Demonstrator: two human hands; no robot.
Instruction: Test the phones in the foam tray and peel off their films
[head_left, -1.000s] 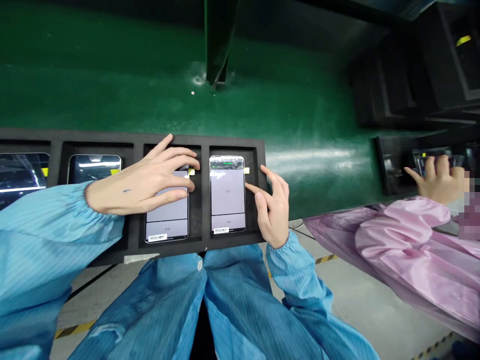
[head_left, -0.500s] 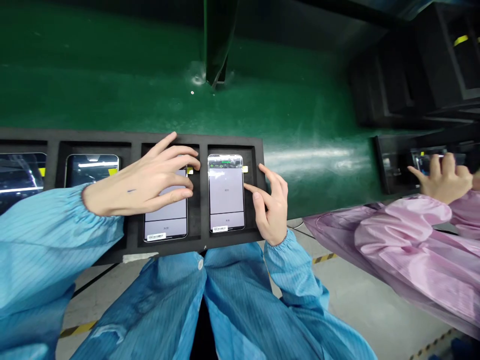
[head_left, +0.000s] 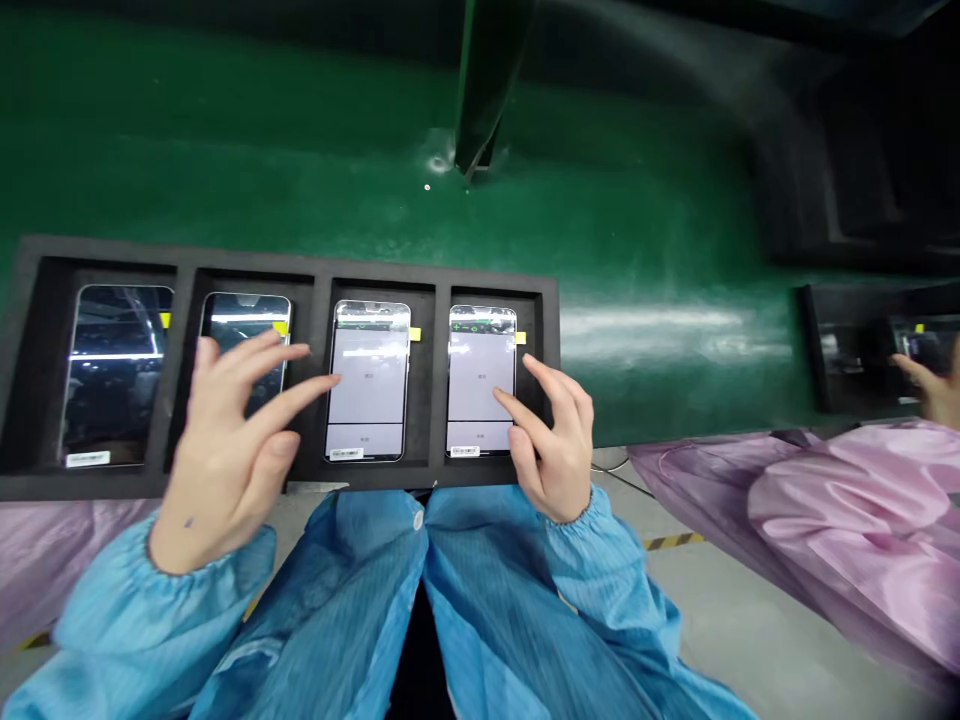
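Several smartphones lie face up in the compartments of a black foam tray. The rightmost phone shows a lit pale screen; the index finger of my right hand is at its right part, the other fingers loosely spread. My left hand is open, its index fingertip at the left edge of the second lit phone. Partly behind that hand is a dark-screened phone. Another dark phone lies at the far left. Yellow tabs stick out at the phones' right edges, and white labels show on several.
The tray sits on a green table with a dark post standing behind it. To the right, a co-worker in a pink sleeve has a hand by another black tray. Dark boxes stand at the back right.
My left hand has drawn back left and down, uncovering the second lit phone. My right index finger has moved from the rightmost phone's edge onto its screen. The view has shifted left.
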